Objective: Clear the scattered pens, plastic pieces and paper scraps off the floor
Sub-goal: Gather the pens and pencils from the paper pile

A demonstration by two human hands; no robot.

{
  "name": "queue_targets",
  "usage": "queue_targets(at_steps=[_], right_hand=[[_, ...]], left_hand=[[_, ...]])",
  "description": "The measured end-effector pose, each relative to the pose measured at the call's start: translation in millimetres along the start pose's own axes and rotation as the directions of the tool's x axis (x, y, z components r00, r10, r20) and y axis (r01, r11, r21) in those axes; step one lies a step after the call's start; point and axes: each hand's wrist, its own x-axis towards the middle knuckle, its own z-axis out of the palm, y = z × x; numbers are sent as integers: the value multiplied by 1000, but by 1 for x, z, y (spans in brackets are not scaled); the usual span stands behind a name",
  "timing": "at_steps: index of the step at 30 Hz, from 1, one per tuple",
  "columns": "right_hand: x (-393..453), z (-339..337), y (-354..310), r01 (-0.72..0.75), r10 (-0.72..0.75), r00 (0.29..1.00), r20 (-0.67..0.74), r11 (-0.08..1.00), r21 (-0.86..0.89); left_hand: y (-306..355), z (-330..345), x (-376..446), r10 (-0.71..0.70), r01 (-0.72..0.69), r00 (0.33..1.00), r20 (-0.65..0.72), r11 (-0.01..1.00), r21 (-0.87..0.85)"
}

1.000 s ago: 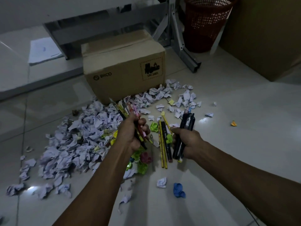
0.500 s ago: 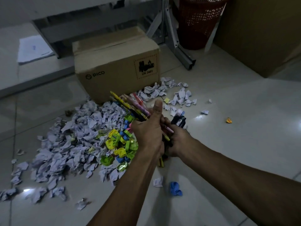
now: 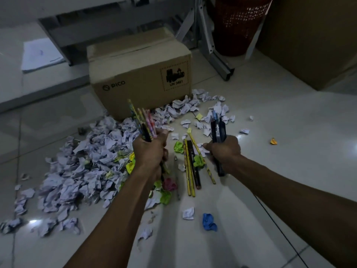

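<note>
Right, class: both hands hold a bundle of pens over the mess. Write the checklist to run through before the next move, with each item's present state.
1. Left hand has a firm grip on the coloured pens: ok.
2. Right hand has a firm grip on the dark pens: ok.
3. Floor free of pens: not ok, yellow pencils lie between the hands.
4. Paper scraps cleared: not ok.
5. Red basket has room: cannot tell.
</note>
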Motion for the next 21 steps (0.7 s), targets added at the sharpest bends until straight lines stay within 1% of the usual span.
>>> queue_targets(at_steps=[2,4,6,8,10,13,17,18,21], right_hand=[[5,-4,-1,37,-42,998,-36,992,-123],[9,-4,-2,66,-71,997,-18,977,-201],[10,-2,-2,111,-111,994,16,952,-284],[10,2,-2,159,-149,987,56,916,-368],[10,6,-5,200,-182,980,82,887,-416],[13,14,-9,218,-198,976,93,850,-480],[18,20,-9,217,-188,976,110,788,-577],[19,21,-8,208,-174,978,115,780,-590],[21,24,-5,211,-163,977,134,744,-634]], left_hand=[[-7,-4,5,-60,60,998,0,994,94],[-15,-2,6,-135,129,991,13,967,218],[-24,4,5,-162,144,986,26,929,341],[-31,13,5,-139,111,990,28,880,463],[-34,22,6,-76,49,997,22,813,581],[-34,30,10,28,-47,999,39,687,725],[-44,31,9,61,-109,994,90,494,863],[-46,30,7,73,-126,992,103,472,872],[-47,29,3,98,-147,989,114,468,872]])
